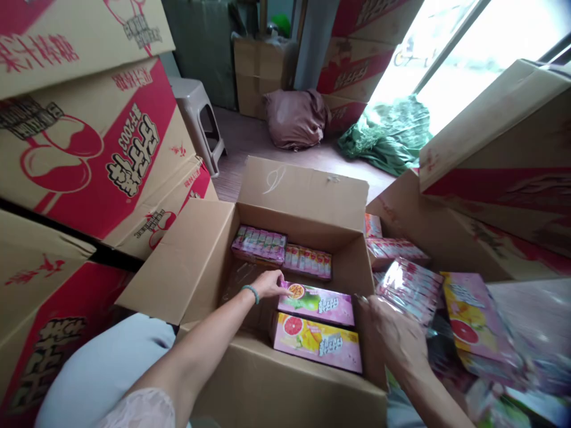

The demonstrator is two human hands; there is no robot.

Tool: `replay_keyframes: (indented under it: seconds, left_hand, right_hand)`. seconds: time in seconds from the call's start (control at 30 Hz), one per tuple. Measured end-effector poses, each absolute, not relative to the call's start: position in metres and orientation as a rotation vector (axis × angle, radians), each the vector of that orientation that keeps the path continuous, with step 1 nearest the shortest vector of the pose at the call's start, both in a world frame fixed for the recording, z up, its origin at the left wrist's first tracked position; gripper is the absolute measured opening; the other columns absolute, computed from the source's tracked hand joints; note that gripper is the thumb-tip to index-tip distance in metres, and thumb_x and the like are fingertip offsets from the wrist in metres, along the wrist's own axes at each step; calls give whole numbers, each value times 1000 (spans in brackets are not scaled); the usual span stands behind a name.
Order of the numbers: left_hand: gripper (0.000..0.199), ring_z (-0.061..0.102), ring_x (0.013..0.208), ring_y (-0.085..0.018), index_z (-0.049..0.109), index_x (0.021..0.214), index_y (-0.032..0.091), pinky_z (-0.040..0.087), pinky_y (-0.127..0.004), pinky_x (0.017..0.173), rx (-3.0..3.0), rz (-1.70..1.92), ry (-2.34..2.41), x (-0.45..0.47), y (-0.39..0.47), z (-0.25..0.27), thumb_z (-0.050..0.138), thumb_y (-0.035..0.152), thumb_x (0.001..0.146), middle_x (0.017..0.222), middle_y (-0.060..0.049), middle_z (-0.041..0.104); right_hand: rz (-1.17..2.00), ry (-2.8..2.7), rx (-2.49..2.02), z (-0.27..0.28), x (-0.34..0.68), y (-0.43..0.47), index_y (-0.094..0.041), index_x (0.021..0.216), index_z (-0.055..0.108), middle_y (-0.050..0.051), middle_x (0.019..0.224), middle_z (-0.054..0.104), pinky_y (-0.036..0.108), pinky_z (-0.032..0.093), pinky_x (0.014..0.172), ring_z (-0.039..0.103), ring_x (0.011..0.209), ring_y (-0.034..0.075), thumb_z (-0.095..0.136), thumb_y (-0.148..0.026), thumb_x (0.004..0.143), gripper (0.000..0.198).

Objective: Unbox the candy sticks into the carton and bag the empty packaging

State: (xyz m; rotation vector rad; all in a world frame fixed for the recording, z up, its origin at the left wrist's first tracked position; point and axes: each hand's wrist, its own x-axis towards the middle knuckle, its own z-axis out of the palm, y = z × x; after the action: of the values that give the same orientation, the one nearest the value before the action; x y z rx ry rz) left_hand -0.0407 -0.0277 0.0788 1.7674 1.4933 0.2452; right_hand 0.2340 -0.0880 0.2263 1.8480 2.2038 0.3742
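Your left hand [269, 284], with a teal bracelet [252, 293] at the wrist, reaches into the open cardboard carton [285, 383] in front of you. Its grip pinches the upper left corner of the passion-fruit pack [317, 303], thumb on the printed face. Your right hand [395, 333] is blurred over the carton's right wall, fingertips by that pack's other end; you can't tell from this view whether its grip is spread or pressed together.

The passion-fruit pack lies inside the carton, just behind the yellow-and-pink grapefruit pack [317, 343], which sits along the near wall. At the far wall you have a purple pack [259, 244] in the left corner and a yellow-and-pink pack [308, 261] beside it, both showing rows of wrapped pieces.

To your right, a clear-wrapped pack [409, 289] lies tilted beside another grapefruit pack [473, 315]. Printed cartons [89, 154] are stacked on your left, and a plastic stool [196, 113] stands beyond them on the floor [238, 145].
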Motion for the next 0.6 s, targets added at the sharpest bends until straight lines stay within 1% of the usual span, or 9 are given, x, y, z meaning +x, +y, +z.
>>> replay_keyframes:
  seconds: [0.03,0.1,0.2,0.27,0.37,0.43,0.53,0.6]
  left_hand:
    - [44,65,98,-22,62,102,21,50,-27,81,1816,225,1536,-48,-13,83,75,51,73,105,-4,70]
    - [44,57,115,-28,60,111,19,47,-33,93,1924,190,1650,-64,19,93,76,39,75,120,-11,63]
    - [61,44,129,-34,53,125,15,40,-41,104,2074,74,1760,-85,66,101,78,18,70,136,-19,50]
    - [71,41,132,-34,50,132,16,38,-42,106,2147,-35,1764,-93,90,97,79,13,66,139,-20,48]
    - [81,45,128,-36,49,134,16,37,-46,104,2185,-203,1749,-99,111,79,84,19,61,134,-21,51]
    - [89,46,124,-39,50,132,14,37,-50,103,2191,-289,1749,-101,116,67,90,25,53,131,-23,51]
    - [100,41,125,-41,50,131,11,30,-56,106,2240,-331,1760,-102,109,56,94,28,42,133,-25,46]
    - [103,39,125,-41,48,134,11,29,-55,106,2272,-322,1773,-104,95,53,93,28,43,133,-26,45]
  right_hand:
    - [365,2268,1860,227,234,-92,-21,78,57,2,70,68,32,30,65,66,68,22,45,-22,94,20]
    - [316,2392,1854,224,232,-95,-22,75,54,-1,66,67,30,29,61,65,61,18,46,-16,91,19]
    - [305,2551,1808,216,224,-88,-23,74,53,-3,60,65,29,27,55,61,51,15,42,-11,90,23]
    - [396,2659,1764,214,219,-80,-23,75,52,-2,60,64,28,28,55,61,52,16,38,-11,92,25]
    - [506,2748,1732,218,218,-70,-23,73,50,-2,58,62,28,28,55,59,49,17,34,-12,93,27]
    - [514,2761,1742,221,221,-67,-24,72,47,-2,55,59,28,26,52,55,46,17,35,-12,92,27]
    - [480,2766,1757,225,223,-68,-24,72,46,-3,55,59,28,25,51,54,45,16,34,-14,93,26]
    - [472,2769,1759,226,222,-70,-24,72,46,-3,55,58,28,24,51,53,45,16,34,-14,94,27]
